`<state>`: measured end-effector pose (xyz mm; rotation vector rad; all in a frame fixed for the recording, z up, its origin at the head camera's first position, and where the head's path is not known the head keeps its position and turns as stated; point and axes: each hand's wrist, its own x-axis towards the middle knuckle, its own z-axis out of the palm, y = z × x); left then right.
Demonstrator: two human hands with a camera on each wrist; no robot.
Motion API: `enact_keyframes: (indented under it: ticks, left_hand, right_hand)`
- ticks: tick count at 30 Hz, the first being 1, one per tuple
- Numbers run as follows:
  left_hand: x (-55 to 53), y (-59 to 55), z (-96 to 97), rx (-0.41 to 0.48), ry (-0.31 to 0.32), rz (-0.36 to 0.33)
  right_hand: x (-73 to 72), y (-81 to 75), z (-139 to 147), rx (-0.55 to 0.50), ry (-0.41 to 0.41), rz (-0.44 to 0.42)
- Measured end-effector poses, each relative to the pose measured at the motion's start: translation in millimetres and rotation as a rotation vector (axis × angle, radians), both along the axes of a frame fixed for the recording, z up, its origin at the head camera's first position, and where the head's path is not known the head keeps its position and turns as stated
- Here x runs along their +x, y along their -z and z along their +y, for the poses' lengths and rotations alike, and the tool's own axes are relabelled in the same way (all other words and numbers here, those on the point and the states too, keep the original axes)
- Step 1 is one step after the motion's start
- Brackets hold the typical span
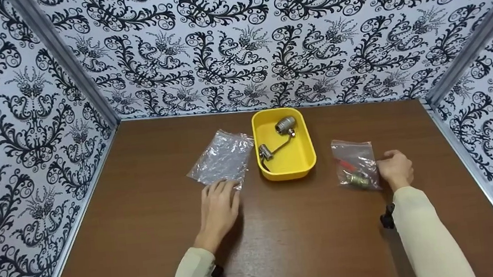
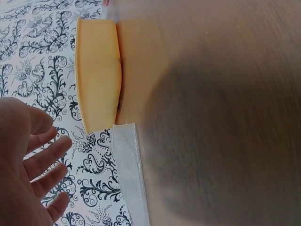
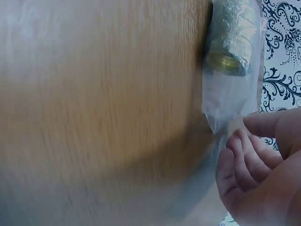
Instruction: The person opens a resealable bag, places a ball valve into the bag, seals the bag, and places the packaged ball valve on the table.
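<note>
My right hand (image 1: 396, 169) pinches the right edge of a clear zip bag (image 1: 352, 151) lying right of the middle. Inside that bag are a brass-coloured fitting (image 1: 359, 180) and a red piece (image 1: 345, 165). In the right wrist view, thumb and fingers (image 3: 230, 160) meet at the bag's corner, below the brass fitting (image 3: 230, 52). My left hand (image 1: 219, 209), palm down with fingers loosely bent, is at the lower edge of a flat clear plastic bag (image 1: 223, 156). The left wrist view has those fingers (image 2: 49, 155) relaxed and spread, holding nothing.
Between the two bags stands a yellow bin (image 1: 288, 175). A ridged metal cylinder (image 1: 286, 124) and a smaller metal cylinder (image 1: 265, 151), with a thin rod between them, lie in it. Patterned walls (image 1: 238, 58) enclose the brown table (image 1: 284, 252) at the back and sides.
</note>
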<state>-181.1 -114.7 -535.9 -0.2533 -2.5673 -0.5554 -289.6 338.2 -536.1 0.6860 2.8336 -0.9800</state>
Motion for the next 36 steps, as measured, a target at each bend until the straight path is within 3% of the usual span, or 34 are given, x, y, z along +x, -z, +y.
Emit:
enact_keyframes:
  ticks: [8,16,28,36]
  left_hand:
    - [-9.1,3.3,-5.2,-0.038,-0.02,-0.068]
    - [-21.2,6.2,-5.3,-0.08,-0.045,-0.152]
    - [-41.6,15.1,-3.5,-0.071,-0.055,-0.224]
    - [-57.4,22.5,5.5,-0.052,-0.064,-0.251]
  right_hand:
    - [2.5,-23.1,-7.4,0.162,-0.138,0.14]
    - [9.7,-40.7,-45.5,0.262,-0.343,0.303]
    - [44.3,-35.1,-114.8,0.276,-0.612,0.306]
    - [69.8,-28.1,-147.6,0.262,-0.686,0.302]
